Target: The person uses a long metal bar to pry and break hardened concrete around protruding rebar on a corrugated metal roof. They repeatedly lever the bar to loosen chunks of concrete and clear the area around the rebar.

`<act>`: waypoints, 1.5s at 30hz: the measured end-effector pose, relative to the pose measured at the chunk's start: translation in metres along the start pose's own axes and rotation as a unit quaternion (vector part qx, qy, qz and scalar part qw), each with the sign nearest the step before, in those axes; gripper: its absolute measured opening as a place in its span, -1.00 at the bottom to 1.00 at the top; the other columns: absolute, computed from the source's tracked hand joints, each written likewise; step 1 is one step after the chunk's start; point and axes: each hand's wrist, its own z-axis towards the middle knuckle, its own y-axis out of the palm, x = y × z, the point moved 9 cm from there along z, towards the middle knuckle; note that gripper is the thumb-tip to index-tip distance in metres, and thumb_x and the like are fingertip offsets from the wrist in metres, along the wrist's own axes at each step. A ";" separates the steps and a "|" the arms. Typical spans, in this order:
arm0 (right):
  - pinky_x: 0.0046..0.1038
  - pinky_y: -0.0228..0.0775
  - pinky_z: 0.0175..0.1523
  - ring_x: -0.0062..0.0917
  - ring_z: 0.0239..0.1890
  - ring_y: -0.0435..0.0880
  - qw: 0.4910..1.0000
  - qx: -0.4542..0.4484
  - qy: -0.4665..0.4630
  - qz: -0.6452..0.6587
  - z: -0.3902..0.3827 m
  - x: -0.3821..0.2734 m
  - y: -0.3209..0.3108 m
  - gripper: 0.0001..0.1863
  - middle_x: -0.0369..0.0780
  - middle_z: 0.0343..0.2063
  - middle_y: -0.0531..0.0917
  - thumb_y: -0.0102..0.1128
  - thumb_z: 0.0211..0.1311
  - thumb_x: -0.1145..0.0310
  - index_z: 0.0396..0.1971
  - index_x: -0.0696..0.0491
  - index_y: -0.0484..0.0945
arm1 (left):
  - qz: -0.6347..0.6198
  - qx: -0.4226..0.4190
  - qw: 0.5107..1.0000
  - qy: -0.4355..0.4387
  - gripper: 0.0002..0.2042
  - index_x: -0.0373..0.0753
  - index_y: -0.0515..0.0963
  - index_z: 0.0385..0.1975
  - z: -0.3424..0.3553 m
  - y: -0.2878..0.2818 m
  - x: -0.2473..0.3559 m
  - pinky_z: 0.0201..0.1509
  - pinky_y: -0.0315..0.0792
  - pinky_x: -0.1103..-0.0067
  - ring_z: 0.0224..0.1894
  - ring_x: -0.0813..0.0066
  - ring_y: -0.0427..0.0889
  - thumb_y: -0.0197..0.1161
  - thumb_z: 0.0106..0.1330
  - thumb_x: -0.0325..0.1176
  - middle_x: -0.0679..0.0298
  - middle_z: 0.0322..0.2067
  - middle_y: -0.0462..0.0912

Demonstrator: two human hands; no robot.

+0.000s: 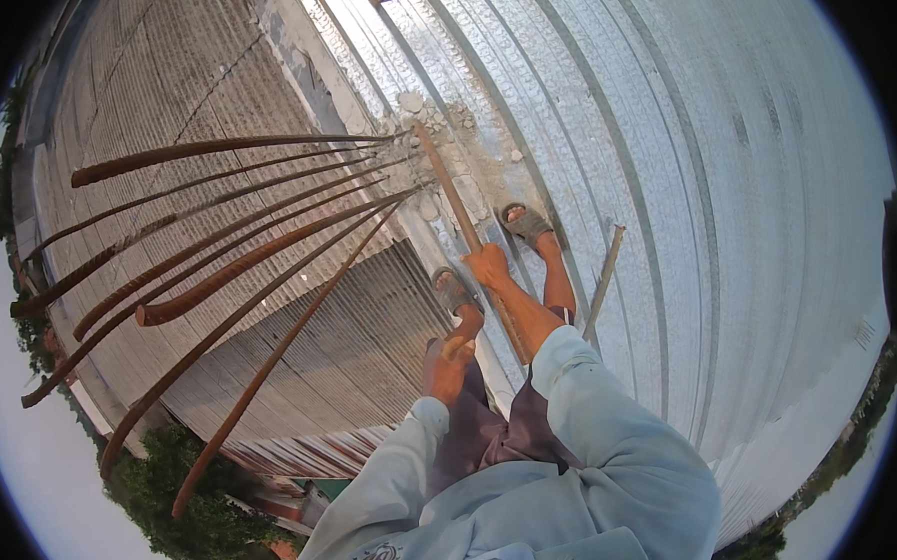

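Observation:
A long brown bar, wooden or rusty metal, slants from broken concrete rubble back toward my body. My right hand is closed around it about midway along. Its far end touches the rubble at the foot of several rusty rebars. My left hand rests on my left leg by the knee, fingers stretched out and holding nothing. Both my feet, in grey-brown sandals, stand on either side of the bar, close to the rubble.
The rebars fan out leftward, rising over a grey corrugated roof. Shiny ribbed metal roofing covers the right side. A thin strip of wood lies beside my right foot. Trees show beyond the roof's edge.

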 end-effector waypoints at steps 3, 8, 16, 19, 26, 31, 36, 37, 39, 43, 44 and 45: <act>-0.22 0.59 -0.29 -0.08 -0.37 0.77 0.994 -0.017 0.003 0.110 0.013 0.009 0.040 -0.50 0.12 -0.42 0.70 0.46 0.06 0.16 -0.28 0.37 0.61 | 0.032 -0.018 0.997 -0.061 -0.27 -0.33 0.27 0.34 0.059 0.017 -0.046 0.33 0.31 0.28 0.27 0.20 0.41 0.31 0.30 0.00 0.06 0.24 0.39; -0.16 0.52 -0.13 -0.05 -0.26 0.72 0.985 -0.034 0.027 0.167 0.066 0.055 0.105 -0.52 0.10 -0.38 0.71 0.40 0.09 0.22 -0.17 0.33 0.57 | -0.037 -0.136 0.979 -0.145 -0.29 -0.23 0.17 0.42 0.130 0.057 -0.061 0.40 0.25 0.18 0.40 0.19 0.28 0.29 0.31 -0.18 0.12 0.41 0.18; -0.03 0.48 -0.09 0.10 -0.17 0.68 0.994 -0.012 0.000 0.113 0.096 0.081 0.137 -0.58 0.17 -0.41 0.68 0.39 0.10 0.21 -0.24 0.27 0.55 | 0.212 -0.156 0.956 0.128 -0.59 -0.17 0.34 0.27 0.224 0.076 -0.110 0.06 0.36 0.45 0.07 0.38 0.42 0.06 0.47 -0.24 0.28 -0.03 0.50; -0.02 0.48 -0.14 0.11 -0.19 0.68 0.995 -0.001 -0.012 0.098 0.103 0.096 0.144 -0.60 0.18 -0.42 0.67 0.40 0.12 0.21 -0.26 0.26 0.54 | 0.077 -0.122 0.989 0.041 -0.62 -0.18 0.35 0.23 0.241 0.086 -0.118 -0.02 0.32 0.47 -0.02 0.42 0.39 0.04 0.48 -0.22 0.31 -0.10 0.48; -0.25 0.57 -0.28 -0.28 -0.45 0.75 0.993 -0.020 -0.006 0.116 0.112 0.100 0.171 -0.54 0.02 -0.45 0.69 0.37 0.18 0.22 -0.15 0.31 0.49 | -0.025 -0.077 0.997 0.003 -0.66 -0.19 0.38 0.15 0.254 0.075 -0.111 -0.20 0.25 0.54 -0.23 0.50 0.31 -0.02 0.52 -0.16 0.37 -0.27 0.43; -0.16 0.53 -0.10 -0.07 -0.19 0.73 0.986 -0.069 0.026 0.151 0.076 0.058 0.169 -0.54 0.09 -0.28 0.71 0.34 0.21 0.21 -0.11 0.29 0.50 | -0.067 -0.079 0.994 -0.026 -0.66 -0.21 0.40 0.10 0.220 0.049 -0.104 -0.33 0.19 0.58 -0.38 0.57 0.25 -0.07 0.54 -0.12 0.42 -0.39 0.39; -0.15 0.50 -0.01 -0.01 -0.14 0.72 0.988 -0.061 0.044 0.133 0.069 0.048 0.184 -0.53 0.15 -0.25 0.70 0.31 0.22 0.23 -0.09 0.33 0.48 | -0.103 -0.117 0.986 -0.061 -0.65 -0.22 0.42 0.04 0.173 0.022 -0.073 -0.46 0.14 0.63 -0.53 0.63 0.20 -0.11 0.57 -0.07 0.47 -0.50 0.36; -0.12 0.48 0.01 0.00 -0.13 0.71 0.992 -0.046 0.046 0.113 0.065 0.044 0.183 -0.53 0.15 -0.26 0.70 0.31 0.21 0.23 -0.09 0.33 0.48 | -0.104 -0.127 0.985 -0.059 -0.64 -0.22 0.42 0.03 0.163 0.020 -0.065 -0.49 0.13 0.64 -0.56 0.64 0.19 -0.12 0.57 -0.07 0.48 -0.53 0.35; -0.06 0.45 0.06 0.02 -0.13 0.71 0.996 -0.014 0.045 0.071 0.063 0.036 0.183 -0.52 0.16 -0.26 0.70 0.31 0.21 0.23 -0.07 0.34 0.47 | -0.070 -0.150 0.986 -0.014 -0.64 -0.22 0.43 -0.01 0.146 0.015 -0.045 -0.55 0.07 0.62 -0.63 0.67 0.09 -0.12 0.57 -0.05 0.49 -0.55 0.31; 0.02 0.40 0.11 0.04 -0.12 0.70 0.996 0.012 0.038 0.075 0.051 0.023 0.180 -0.46 0.17 -0.25 0.69 0.34 0.18 0.23 -0.03 0.35 0.45 | -0.159 -0.092 0.976 -0.120 -0.76 -0.15 0.46 -0.19 0.142 0.003 -0.067 -0.53 0.22 0.62 -0.63 0.63 0.28 0.03 0.49 -0.11 0.44 -0.58 0.40; 0.01 0.41 0.11 0.05 -0.12 0.70 0.996 0.013 0.036 0.079 0.051 0.020 0.177 -0.45 0.17 -0.25 0.69 0.36 0.17 0.23 -0.02 0.35 0.44 | -0.198 -0.066 0.965 -0.157 -0.77 -0.16 0.46 -0.27 0.148 0.000 -0.112 -0.54 0.28 0.60 -0.64 0.59 0.33 0.11 0.45 -0.13 0.40 -0.60 0.43; -0.01 0.42 0.11 0.05 -0.11 0.70 0.996 0.016 0.036 0.083 0.051 0.019 0.172 -0.44 0.17 -0.25 0.69 0.37 0.16 0.24 -0.01 0.36 0.43 | -0.234 -0.041 0.952 -0.194 -0.77 -0.17 0.46 -0.36 0.149 0.001 -0.140 -0.54 0.34 0.57 -0.64 0.54 0.39 0.18 0.40 -0.14 0.35 -0.61 0.45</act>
